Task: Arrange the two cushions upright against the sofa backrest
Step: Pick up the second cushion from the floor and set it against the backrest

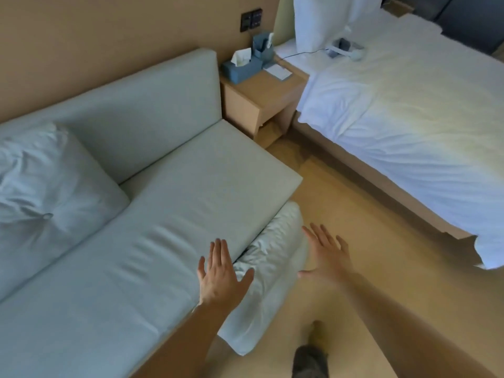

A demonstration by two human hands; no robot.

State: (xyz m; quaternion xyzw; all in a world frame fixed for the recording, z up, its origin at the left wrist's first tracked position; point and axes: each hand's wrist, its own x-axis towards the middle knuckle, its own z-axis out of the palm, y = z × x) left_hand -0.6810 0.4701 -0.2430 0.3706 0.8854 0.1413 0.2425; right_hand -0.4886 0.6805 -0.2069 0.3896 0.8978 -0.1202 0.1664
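Cushions first: one white cushion [51,184] leans on the sofa backrest [131,115] at the far left, the other, the fallen cushion [268,266], lies on the floor against the seat's front edge. Your left hand [221,271] and right hand [326,257] hover on either side of it, fingers spread, holding nothing. It looks soft, light and floppy, so take it by both side edges, pressing inward, or it will likely sag.
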